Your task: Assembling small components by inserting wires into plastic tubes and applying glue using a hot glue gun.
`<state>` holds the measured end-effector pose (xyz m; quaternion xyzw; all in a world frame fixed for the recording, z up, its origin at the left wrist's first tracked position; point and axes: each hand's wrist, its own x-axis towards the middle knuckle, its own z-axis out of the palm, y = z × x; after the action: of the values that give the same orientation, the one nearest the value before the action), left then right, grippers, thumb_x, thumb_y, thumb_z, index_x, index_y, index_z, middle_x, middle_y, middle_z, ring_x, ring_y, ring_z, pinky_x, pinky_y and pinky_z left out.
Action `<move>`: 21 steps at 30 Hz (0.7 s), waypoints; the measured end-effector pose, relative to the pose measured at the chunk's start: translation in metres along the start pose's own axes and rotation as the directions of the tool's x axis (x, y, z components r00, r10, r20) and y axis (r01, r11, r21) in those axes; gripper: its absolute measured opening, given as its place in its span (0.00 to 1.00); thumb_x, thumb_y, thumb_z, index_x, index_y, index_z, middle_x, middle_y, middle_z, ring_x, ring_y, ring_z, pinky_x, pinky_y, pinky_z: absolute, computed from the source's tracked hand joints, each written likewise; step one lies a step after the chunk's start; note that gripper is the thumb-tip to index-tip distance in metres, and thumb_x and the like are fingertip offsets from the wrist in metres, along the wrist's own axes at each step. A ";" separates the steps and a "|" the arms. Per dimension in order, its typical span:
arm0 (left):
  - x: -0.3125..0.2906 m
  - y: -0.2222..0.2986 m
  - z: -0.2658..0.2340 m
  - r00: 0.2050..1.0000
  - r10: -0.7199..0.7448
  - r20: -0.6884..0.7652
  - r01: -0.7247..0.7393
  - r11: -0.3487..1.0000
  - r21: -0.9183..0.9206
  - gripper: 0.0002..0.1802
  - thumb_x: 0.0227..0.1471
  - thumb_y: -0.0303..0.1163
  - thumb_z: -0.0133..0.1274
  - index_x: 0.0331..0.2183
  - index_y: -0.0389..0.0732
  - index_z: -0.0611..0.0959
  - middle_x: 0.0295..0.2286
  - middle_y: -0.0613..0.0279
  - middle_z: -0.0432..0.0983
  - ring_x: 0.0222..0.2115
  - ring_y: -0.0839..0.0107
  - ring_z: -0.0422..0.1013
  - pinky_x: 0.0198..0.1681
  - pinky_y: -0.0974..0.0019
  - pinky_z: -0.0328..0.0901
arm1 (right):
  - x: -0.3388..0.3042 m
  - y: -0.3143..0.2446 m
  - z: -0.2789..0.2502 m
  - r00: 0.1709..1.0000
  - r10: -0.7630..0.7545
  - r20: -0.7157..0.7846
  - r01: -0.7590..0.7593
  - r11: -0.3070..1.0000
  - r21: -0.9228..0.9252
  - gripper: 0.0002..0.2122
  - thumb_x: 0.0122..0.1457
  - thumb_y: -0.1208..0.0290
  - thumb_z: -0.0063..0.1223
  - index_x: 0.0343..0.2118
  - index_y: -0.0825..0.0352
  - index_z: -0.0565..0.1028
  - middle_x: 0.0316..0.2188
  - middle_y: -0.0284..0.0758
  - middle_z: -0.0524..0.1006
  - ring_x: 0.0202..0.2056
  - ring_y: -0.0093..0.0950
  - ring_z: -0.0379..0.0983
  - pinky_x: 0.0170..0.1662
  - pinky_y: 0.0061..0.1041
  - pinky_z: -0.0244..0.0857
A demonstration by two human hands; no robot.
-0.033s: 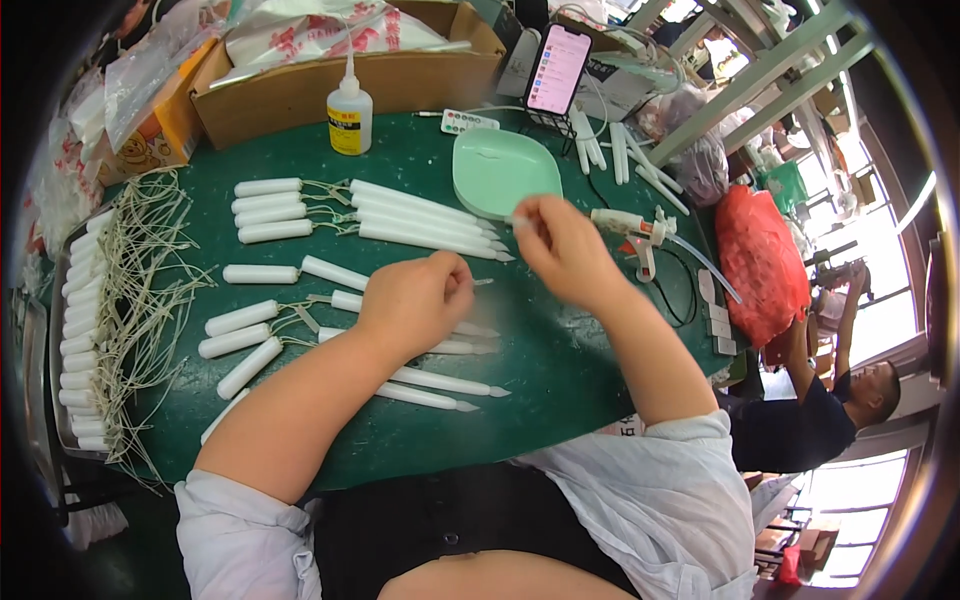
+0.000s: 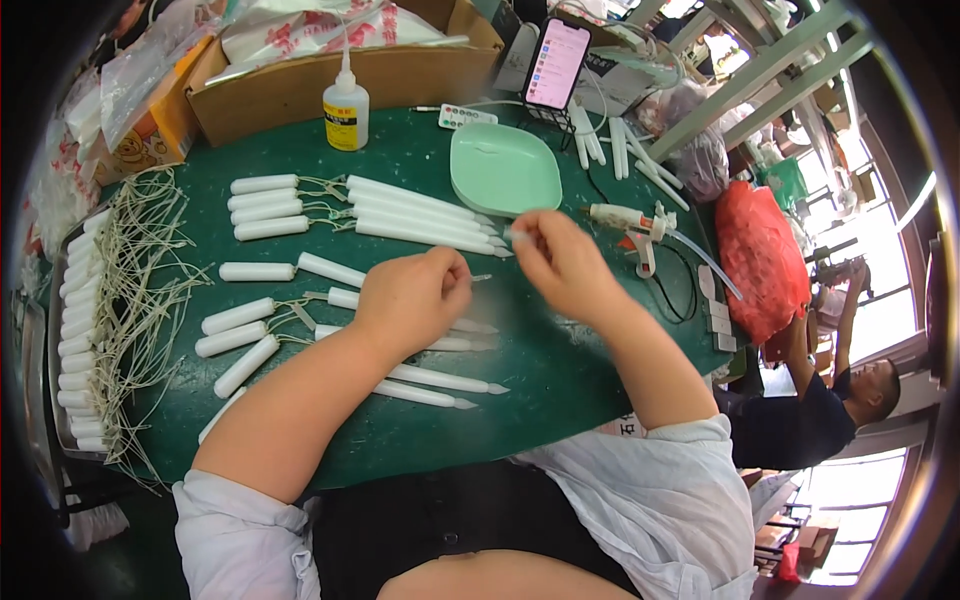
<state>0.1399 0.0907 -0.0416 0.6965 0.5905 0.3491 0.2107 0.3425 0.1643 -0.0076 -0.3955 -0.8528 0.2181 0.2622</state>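
Though many, tubes (image 2: 80,346) in tray (image 2: 82,454)

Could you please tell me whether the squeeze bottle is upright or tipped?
Upright: the squeeze bottle stands on its base, nozzle pointing up.

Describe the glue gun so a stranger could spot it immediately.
Find the dark green table, then the pale green dish near its far edge. Right of it, beside the right hand, lies the glue gun. Unlike the plain white sticks behind it, it has an orange part and a pale rod trailing from its back.
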 end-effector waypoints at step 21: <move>0.001 0.003 0.003 0.996 -0.027 0.084 0.035 0.995 -0.095 0.05 0.48 0.30 0.55 0.30 0.42 0.79 0.24 0.62 0.79 0.26 0.64 0.76 0.30 0.62 0.69 | -0.037 0.011 0.024 0.994 -0.063 0.088 0.056 0.995 0.086 0.07 0.62 0.73 0.49 0.41 0.68 0.73 0.35 0.42 0.75 0.37 0.39 0.74 0.40 0.32 0.68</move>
<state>0.1446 0.0913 -0.0415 0.6902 0.5743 0.3449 0.2737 0.3537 0.1379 -0.0427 -0.3482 -0.8654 0.2636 0.2458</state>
